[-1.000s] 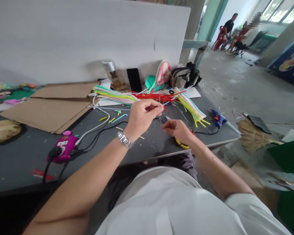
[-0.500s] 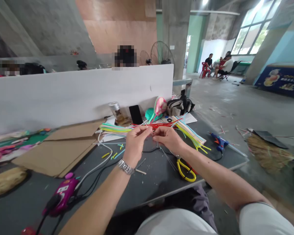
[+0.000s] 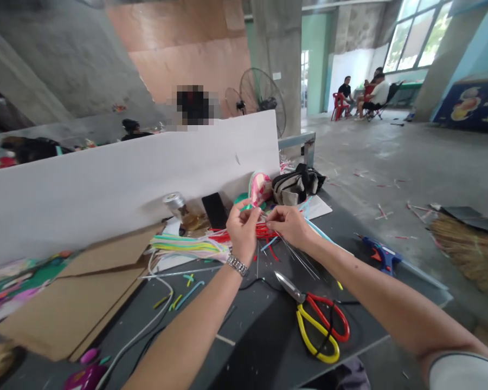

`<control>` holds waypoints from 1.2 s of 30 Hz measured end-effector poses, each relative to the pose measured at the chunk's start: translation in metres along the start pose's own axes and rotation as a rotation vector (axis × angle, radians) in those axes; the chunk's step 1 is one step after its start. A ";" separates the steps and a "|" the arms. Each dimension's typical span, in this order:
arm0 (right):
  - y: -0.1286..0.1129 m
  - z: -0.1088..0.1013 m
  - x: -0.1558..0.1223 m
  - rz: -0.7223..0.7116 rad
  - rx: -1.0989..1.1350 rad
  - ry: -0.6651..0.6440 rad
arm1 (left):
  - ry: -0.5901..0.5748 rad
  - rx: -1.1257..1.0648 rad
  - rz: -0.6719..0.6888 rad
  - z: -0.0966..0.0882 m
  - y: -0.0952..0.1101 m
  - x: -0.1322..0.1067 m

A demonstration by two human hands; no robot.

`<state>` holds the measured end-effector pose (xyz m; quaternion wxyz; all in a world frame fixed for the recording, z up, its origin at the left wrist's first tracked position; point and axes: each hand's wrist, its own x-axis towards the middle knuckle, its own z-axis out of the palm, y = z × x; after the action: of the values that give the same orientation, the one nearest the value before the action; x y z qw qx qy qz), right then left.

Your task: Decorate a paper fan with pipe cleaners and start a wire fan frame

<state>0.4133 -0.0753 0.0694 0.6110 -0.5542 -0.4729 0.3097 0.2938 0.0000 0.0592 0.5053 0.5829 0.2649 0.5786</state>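
My left hand (image 3: 242, 234) and my right hand (image 3: 288, 225) pinch thin pale strands (image 3: 296, 257) close together above the table. The strands fan down and to the right from my right hand. Just below my fingers lies a bunch of red pipe cleaners (image 3: 252, 233), partly hidden by both hands. A bundle of yellow, green and blue pipe cleaners (image 3: 189, 248) lies left of my left hand. Scissors with red and yellow handles (image 3: 315, 327) rest on the table below my right wrist, blades pointing up and left. A metal watch (image 3: 237, 265) circles my left wrist.
A white board (image 3: 106, 189) rises behind the grey table (image 3: 248, 330). A can, black phone (image 3: 214, 210) and cloth bag (image 3: 296, 184) stand against it. Cardboard sheets (image 3: 77, 303) lie left, a blue glue gun (image 3: 382, 256) right. Seated people (image 3: 370, 95) are far off.
My view has tilted up, so the table sits lower in the frame and the scissors show fully. My hands have come closer together over the red bunch, and both now pinch the strands.
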 end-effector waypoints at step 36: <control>0.033 -0.084 0.067 -0.038 -0.464 0.165 | -0.611 1.225 0.256 0.087 -0.098 0.261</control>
<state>0.5195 -0.0406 0.0583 0.5097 -0.6941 -0.4901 0.1350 0.4526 0.2427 0.0934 0.0648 0.9264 0.3186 0.1899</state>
